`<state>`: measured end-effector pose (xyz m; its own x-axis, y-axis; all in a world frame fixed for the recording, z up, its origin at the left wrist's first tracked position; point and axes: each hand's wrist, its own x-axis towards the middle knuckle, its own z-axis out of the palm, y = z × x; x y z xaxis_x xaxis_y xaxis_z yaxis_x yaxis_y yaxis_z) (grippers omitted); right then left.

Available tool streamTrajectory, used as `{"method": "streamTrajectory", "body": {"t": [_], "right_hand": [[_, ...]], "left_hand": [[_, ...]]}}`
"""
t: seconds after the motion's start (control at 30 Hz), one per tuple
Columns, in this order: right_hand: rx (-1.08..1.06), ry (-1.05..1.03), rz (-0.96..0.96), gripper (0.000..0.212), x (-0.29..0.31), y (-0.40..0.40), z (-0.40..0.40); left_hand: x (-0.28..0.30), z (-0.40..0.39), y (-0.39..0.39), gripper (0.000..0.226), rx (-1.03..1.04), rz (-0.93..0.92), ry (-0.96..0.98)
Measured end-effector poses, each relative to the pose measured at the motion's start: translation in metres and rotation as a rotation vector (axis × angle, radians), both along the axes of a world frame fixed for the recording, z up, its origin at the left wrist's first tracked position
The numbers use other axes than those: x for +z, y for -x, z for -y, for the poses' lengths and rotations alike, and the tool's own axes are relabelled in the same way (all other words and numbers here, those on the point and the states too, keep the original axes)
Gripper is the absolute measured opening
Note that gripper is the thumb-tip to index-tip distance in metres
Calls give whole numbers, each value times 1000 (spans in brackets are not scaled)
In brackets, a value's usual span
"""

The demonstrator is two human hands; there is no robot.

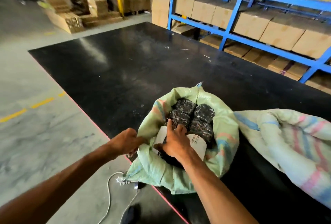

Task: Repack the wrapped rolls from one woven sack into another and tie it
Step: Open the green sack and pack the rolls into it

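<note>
Woven sack (226,134) open on the table (143,62): our left hand (125,141) pinches its limp rim; our right hand (176,142) presses splayed fingers (169,125) on a wrapped roll (198,143) inside, likely dense, slick; grip around its girth.

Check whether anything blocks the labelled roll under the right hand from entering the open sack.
Nothing visible does. The right hand presses the labelled roll into the near side of the open sack; the left hand holds its rim back; four wrapped rolls stand on the far side.
</note>
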<state>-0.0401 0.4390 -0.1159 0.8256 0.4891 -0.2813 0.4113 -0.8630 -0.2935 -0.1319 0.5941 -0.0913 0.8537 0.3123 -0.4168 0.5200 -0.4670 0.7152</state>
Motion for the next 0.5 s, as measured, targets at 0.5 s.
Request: {"method": "streamTrajectory", "body": {"t": [0.5], "right_hand": [[-156,112,-91,106,-8,-25,34]], "left_hand": [[25,-22,-79,32,-38,43,-309]]}}
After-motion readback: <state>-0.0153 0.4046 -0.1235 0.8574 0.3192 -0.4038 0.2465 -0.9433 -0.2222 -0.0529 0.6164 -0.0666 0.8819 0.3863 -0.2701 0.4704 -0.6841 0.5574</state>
